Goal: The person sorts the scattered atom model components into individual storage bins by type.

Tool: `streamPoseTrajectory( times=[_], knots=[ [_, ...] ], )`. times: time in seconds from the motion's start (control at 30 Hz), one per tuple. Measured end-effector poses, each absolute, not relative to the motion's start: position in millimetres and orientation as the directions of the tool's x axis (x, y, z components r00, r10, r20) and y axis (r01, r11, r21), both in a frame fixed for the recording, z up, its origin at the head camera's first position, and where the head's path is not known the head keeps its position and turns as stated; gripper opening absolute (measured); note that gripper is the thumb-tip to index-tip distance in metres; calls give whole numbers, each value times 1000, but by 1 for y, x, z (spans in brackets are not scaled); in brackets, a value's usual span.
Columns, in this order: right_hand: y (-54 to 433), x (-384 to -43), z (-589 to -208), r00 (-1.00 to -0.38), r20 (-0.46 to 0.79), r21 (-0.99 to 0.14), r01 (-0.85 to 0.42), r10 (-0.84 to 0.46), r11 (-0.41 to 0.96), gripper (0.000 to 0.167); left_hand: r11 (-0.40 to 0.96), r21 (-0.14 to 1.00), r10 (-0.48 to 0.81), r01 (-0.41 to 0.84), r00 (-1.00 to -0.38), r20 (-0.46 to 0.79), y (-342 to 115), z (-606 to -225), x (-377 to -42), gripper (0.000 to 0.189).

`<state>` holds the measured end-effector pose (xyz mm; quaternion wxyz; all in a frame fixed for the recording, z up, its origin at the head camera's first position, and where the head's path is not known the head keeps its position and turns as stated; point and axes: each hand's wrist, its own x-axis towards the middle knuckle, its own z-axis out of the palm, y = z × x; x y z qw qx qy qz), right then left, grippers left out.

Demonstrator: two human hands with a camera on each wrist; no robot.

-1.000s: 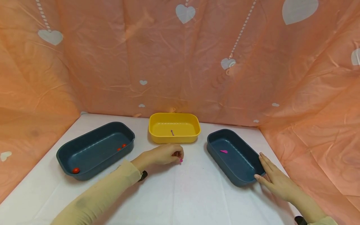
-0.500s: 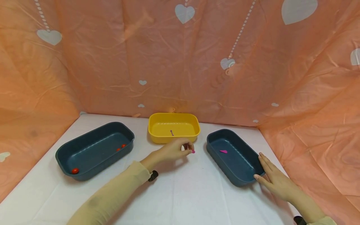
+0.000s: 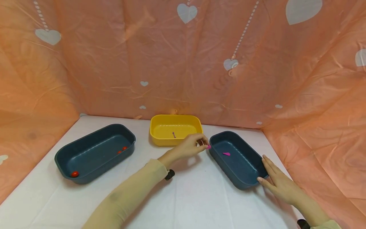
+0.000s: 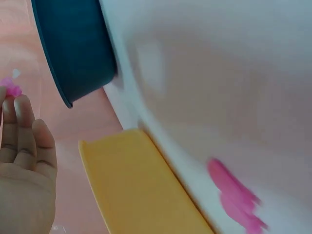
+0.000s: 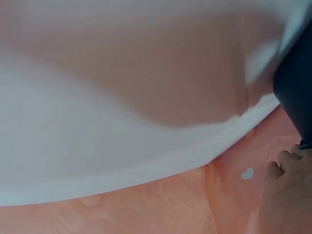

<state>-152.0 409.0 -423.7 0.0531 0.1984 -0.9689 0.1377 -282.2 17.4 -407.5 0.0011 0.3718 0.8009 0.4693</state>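
Between its thumb and fingertips, my left hand (image 3: 191,146) pinches a small pink piece (image 3: 209,147), knobbly in the left wrist view; its kind I cannot tell. It is right at the left rim of the right-hand dark blue tray (image 3: 227,170). Inside that tray lies a flat, drop-shaped pink piece (image 3: 226,154). My right hand (image 3: 278,184) rests with straight fingers on the tray's near right rim. In the right wrist view its knuckles (image 5: 287,163) show beside the tray's wall. A blurred pink shape (image 4: 236,197) shows over the white cloth in the left wrist view.
A yellow tray (image 3: 161,142) holding a small purple stick (image 3: 173,135) stands at the back, just beyond my left hand. On the left, another dark blue tray (image 3: 94,175) contains red tomato-like pieces (image 3: 75,174). Orange cloth (image 3: 171,63) hangs behind and at the sides.
My left hand has moved to the right and away from me with the pink piece, from in front of the yellow tray to the right-hand tray's rim. The right hand has stayed put.
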Motion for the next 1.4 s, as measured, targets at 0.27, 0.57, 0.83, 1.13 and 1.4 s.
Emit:
streamPoseTrajectory(
  times=[0.27,0.57,0.83,1.13,1.4],
  knots=[
    [408,-152,-424,-915,160,-249,-401,-371,882,81,255,770,603,585,-719,346,48,-399,-288,8],
    [409,-152,-423,-915,158,-246,-400,-371,883,81,287,767,630,574,-716,299,81,-391,-297,9],
    [407,-152,-422,-920,147,-250,-391,-364,886,81,340,739,651,582,-713,262,108,-394,-305,9],
    [408,-154,-422,-916,151,-245,-399,-372,884,81,436,688,639,580,-738,217,117,-398,-307,11],
    [408,-152,-423,-915,155,-241,-400,-372,884,81,428,691,636,583,-737,227,111,-401,-305,17]
  ],
)
